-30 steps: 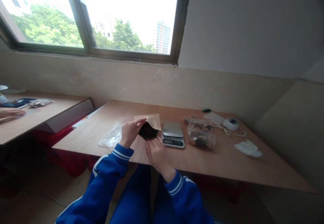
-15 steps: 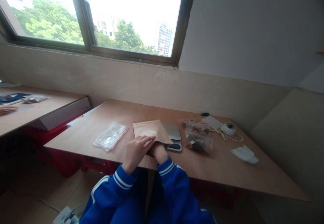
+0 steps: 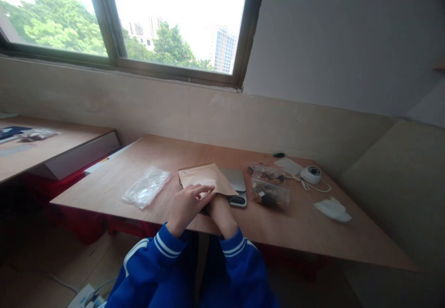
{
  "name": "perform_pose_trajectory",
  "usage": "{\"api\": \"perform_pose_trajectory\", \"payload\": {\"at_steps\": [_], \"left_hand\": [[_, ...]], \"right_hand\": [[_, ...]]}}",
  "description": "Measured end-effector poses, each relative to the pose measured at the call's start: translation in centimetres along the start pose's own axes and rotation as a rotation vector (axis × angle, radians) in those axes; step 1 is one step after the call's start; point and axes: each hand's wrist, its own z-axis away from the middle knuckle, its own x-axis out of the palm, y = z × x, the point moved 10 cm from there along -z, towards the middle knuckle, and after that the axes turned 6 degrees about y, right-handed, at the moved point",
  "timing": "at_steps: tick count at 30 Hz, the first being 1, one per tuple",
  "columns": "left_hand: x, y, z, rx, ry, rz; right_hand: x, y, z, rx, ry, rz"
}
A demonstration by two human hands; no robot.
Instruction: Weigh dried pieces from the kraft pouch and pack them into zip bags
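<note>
A brown kraft-paper bag (image 3: pixel 205 176) lies on the table in front of me, its right corner over the edge of a flat kitchen scale (image 3: pixel 239 188). My left hand (image 3: pixel 187 203) is at the bag's near edge, thumb and fingers bent round the paper there. Reaching in at that same edge is my right hand (image 3: pixel 219 208); only its wrist and back show, and its fingers are hidden by the bag and my left hand. Something dark shows under the hands, too small to make out.
A stack of clear zip bags (image 3: pixel 148 187) lies on the left. Right of the scale are clear bags of brown dried pieces (image 3: pixel 270 194), a white dome camera (image 3: pixel 310 174) with its cable, and a crumpled white tissue (image 3: pixel 333 209). A green-handled tool (image 3: pixel 279 155) rests behind.
The view has shifted slightly. My right wrist has drawn back a little toward me and shows more. My left hand stays at the bag's edge. Another person's hand at the far left has left the view.
</note>
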Motion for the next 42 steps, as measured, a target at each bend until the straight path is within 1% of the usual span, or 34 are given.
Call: {"api": "perform_pose_trajectory", "payload": {"at_steps": [3, 6, 11, 13, 17, 21, 25, 30, 34, 38, 42], "left_hand": [[0.5, -0.3, -0.4, -0.010, -0.042, 0.036], [0.7, -0.3, -1.0, -0.005, -0.063, 0.050], [0.7, -0.3, -1.5, -0.024, -0.080, 0.033], [0.9, -0.4, -1.4, -0.031, -0.086, 0.032], [1.2, -0.6, -1.2, -0.050, -0.094, 0.056], [1.4, -0.6, -1.2, -0.054, -0.111, 0.062], [1.3, -0.8, -1.2, -0.063, -0.114, 0.039], [0.6, -0.8, -1.6, -0.083, -0.123, 0.003], [0.0, -0.8, -2.0, -0.101, -0.139, 0.018], [-0.6, -0.8, -2.3, -0.099, -0.118, 0.041], [-0.9, -1.1, -2.6, -0.106, -0.110, 0.068]], "right_hand": [[-0.4, 0.3, 0.5, 0.027, -0.078, 0.113], [-0.9, 0.0, 0.7, 0.039, -0.146, 0.213], [-0.8, -0.4, 1.1, 0.045, -0.228, 0.255], [-0.7, -0.3, 1.5, 0.039, -0.235, 0.240], [-0.8, 0.2, 1.9, 0.036, -0.179, 0.112], [-1.1, 1.1, 2.3, 0.087, -0.135, -0.011], [-1.9, 1.1, 2.5, 0.116, -0.039, 0.001], [-2.6, 0.0, 2.3, 0.097, 0.022, 0.043], [-3.5, -1.0, 2.0, 0.064, 0.064, 0.050], [-4.2, -2.6, 2.0, 0.017, 0.057, 0.075], [-5.2, -4.4, 2.2, -0.073, 0.061, 0.067]]}}
